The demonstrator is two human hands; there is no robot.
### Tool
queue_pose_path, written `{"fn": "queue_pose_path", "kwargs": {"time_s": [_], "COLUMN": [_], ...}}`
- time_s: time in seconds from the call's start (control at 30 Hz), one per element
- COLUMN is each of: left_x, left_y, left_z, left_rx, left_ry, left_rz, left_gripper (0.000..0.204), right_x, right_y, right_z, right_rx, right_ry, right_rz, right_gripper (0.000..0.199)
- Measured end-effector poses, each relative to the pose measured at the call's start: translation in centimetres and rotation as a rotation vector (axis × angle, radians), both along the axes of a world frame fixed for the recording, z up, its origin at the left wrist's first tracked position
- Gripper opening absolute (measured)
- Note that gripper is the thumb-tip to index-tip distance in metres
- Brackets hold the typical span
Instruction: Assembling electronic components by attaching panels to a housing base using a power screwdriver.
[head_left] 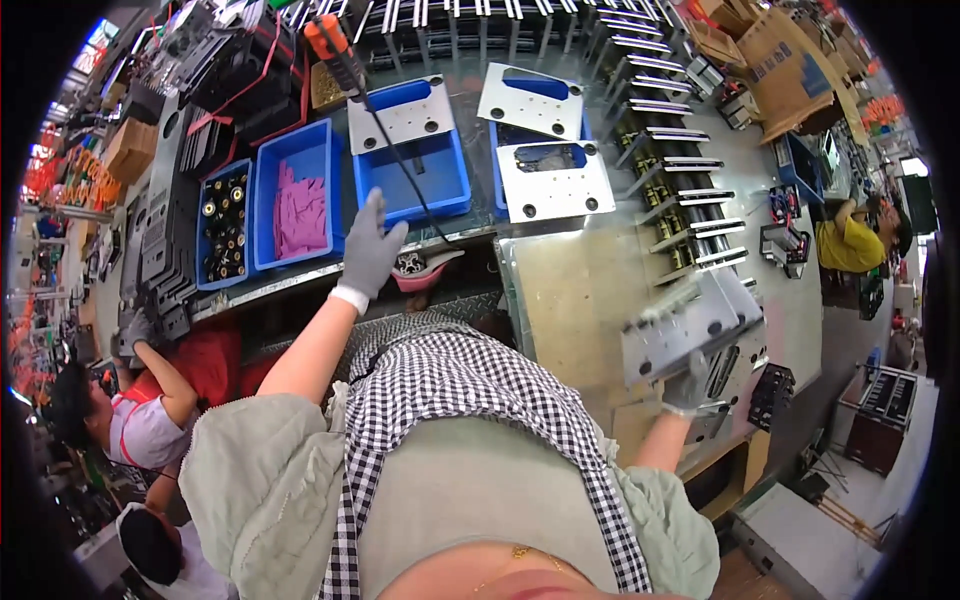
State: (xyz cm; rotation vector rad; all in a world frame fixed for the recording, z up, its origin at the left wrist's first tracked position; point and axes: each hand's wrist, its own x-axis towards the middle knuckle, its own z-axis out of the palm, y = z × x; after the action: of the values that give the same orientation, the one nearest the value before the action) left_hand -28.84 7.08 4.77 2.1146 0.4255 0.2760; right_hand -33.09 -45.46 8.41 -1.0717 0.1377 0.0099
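My left hand (pixel 370 247), in a grey glove, is raised in front of the blue bins with its fingers apart and nothing in them. Just beyond it is a blue bin (pixel 463 200), partly covered by a white metal plate (pixel 405 118). An electric screwdriver (pixel 338 58) with an orange top hangs above that plate, a dark cord running down beside it. At the right, my gloved right hand (pixel 686 390) grips the near edge of a white metal panel (pixel 680 335) with dark round feet. The panel is tilted and blurred by motion; my right fingers are partly hidden.
Two more white plates (pixel 555 185) rest over a bin. Other blue bins hold pink pieces (pixel 300 215) and dark round parts (pixel 225 225). Metal rods line a rack (pixel 685 165). A pink bowl (pixel 415 278) sits below the bench edge. Co-workers (pixel 150 420) are at the left.
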Motion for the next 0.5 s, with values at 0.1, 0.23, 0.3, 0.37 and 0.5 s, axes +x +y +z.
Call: {"fn": "queue_pose_path", "kwargs": {"time_s": [0.1,0.23,0.3,0.37,0.5], "left_x": [4.8,5.9,2.6,-1.0,-4.3], "left_y": [0.3,2.2,3.1,5.2,10.7], "left_z": [-0.1,1.8,2.8,3.8,4.7], "left_rx": [-0.288,-0.618,-0.643,-0.603,-0.501], "left_ry": [-0.176,0.023,0.070,0.111,0.206], "left_rz": [0.035,-0.381,-0.352,-0.274,-0.307], "left_gripper": [0.077,0.038,0.028,0.028,0.038], "right_x": [7.0,14.4,16.9,17.6,18.0], "right_y": [7.9,22.8,29.5,35.3,43.0], "right_z": [1.9,3.4,4.2,4.0,2.0], "right_rx": [0.016,-0.699,-1.222,-1.460,-1.780], "right_ry": [0.150,-0.407,-0.636,-0.816,-0.852], "right_rz": [0.325,0.535,0.629,0.666,0.979], "right_gripper": [0.082,0.087,0.102,0.089,0.081]}}
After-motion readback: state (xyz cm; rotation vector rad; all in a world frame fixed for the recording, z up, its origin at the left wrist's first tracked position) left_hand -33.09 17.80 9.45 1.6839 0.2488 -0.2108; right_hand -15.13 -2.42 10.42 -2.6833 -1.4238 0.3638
